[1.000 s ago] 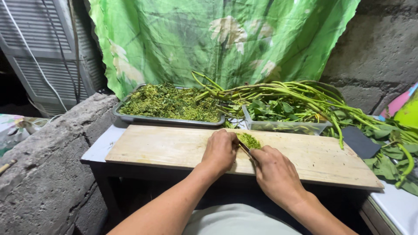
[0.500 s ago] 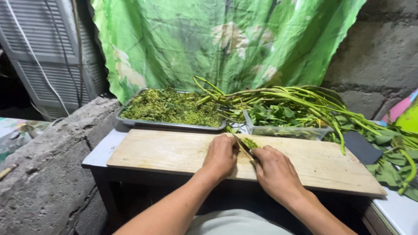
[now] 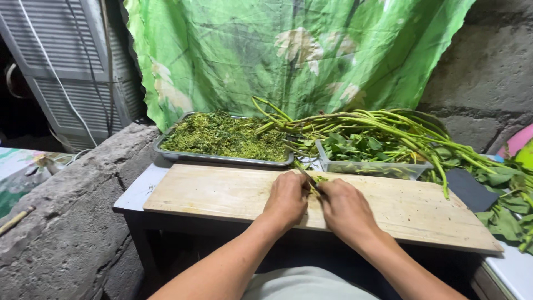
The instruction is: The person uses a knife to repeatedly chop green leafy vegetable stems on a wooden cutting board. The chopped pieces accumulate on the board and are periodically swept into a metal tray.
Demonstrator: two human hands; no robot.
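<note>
Closer together now than a second ago: left hand (image 3: 287, 198) pressing small green chopped pile (image 3: 320, 179) on pale wooden cutting board (image 3: 222, 191), right hand (image 3: 345, 210) clenched round thin knife (image 3: 308, 179). Risk: fingertips nicked, so near the blade.

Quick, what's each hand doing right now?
Left hand: closed over the greens on the board.
Right hand: closed on the knife.
</note>
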